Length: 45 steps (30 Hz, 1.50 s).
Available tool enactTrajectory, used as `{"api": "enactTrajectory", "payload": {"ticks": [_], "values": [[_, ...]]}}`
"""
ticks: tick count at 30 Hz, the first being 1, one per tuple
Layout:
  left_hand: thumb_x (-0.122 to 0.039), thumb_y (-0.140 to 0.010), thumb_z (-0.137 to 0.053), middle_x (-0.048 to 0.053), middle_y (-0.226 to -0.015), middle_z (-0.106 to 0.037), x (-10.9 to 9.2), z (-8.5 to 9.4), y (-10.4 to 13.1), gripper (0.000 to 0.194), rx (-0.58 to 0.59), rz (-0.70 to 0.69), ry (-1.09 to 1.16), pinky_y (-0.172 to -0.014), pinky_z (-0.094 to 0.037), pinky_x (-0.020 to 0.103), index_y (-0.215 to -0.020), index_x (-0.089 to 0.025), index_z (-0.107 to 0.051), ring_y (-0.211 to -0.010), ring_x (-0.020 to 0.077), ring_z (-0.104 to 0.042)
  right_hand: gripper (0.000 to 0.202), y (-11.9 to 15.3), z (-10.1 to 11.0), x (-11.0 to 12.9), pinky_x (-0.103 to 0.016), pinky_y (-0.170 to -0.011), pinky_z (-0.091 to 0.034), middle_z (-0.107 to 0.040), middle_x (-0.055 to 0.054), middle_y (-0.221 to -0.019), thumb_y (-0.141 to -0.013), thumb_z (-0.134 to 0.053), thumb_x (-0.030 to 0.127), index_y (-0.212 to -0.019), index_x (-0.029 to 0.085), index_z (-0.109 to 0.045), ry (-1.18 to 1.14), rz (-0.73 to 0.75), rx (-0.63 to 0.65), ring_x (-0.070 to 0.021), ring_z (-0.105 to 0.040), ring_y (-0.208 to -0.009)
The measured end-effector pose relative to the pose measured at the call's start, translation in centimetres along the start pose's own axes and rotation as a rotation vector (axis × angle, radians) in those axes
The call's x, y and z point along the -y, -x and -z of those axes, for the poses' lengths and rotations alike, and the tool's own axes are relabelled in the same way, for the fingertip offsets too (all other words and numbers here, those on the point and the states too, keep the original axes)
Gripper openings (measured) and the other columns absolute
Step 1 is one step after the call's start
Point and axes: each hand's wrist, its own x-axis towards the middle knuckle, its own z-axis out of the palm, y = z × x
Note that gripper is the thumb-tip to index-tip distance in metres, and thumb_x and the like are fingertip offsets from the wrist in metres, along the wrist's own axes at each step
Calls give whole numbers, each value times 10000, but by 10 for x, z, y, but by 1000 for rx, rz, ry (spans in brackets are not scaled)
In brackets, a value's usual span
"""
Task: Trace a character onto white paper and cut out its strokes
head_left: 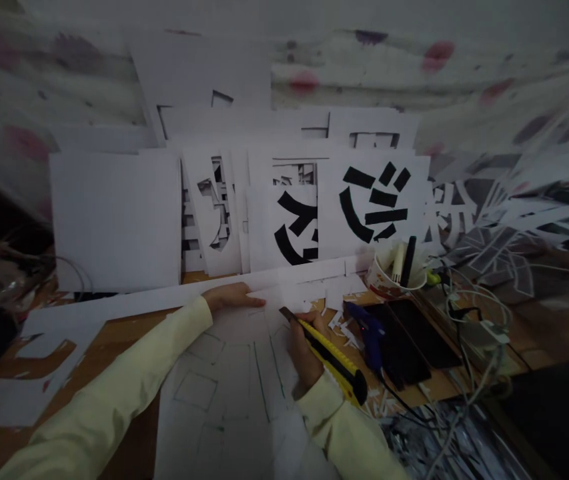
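In my right hand (308, 350) is a yellow and black utility knife (331, 357), its dark blade pointing up and left above the white sheet. My left hand (231, 296) rests on the far part of that sheet, fingers stretched out to the right and holding nothing. The white sheet (237, 427) is marked with green-line rectangles and strips and lies in front of me. A long white strip (129, 303) runs across behind it. Whether the blade tip touches the sheet, I cannot tell.
A blue glue gun (369, 333) lies beside dark flat slabs (421, 333) on the right. Behind them a paper cup (387, 277) holds pens. White paper scraps (344, 327), cables (479, 320) and a cut-out sheet (14, 397) lie around. White boards with black characters (374, 200) lean at the back.
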Motion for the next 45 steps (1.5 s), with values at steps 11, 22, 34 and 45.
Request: {"api": "enactTrajectory", "payload": {"ticks": [11,22,34,45], "values": [[-700,-788,-616,70,-873,-702,-10,-28,-21,508,-496,-120,-230,-643,-328,304,-823,-193,-631,-837,243,-626,97,-1,-18,29,-295,-649,-457,-637,11,-749,-867,-575,307,-844,220,-610,123,44,112,-173,-594,-706],[-654,-886,-558,69,-843,-726,5,-35,-34,467,-564,-158,-224,-664,-349,316,-891,-203,-680,-834,248,-664,63,0,-32,18,-339,-738,-529,-645,-23,-801,-872,-576,272,-840,238,-619,310,216,203,-208,-631,-826],[-659,-919,-502,91,-840,-739,5,-37,-38,514,-581,-143,-291,-695,-389,326,-936,-190,-711,-847,260,-685,58,-1,-35,10,-405,-844,-527,-694,-14,-788,-848,-573,221,-828,244,-621,399,319,210,-228,-661,-865],[-577,-938,-520,76,-818,-759,4,-39,-37,430,-653,-167,-325,-639,-390,335,-905,-202,-728,-821,266,-710,42,-1,-32,26,-381,-863,-527,-716,4,-806,-892,-590,231,-884,224,-630,436,294,292,-199,-675,-833]]}}
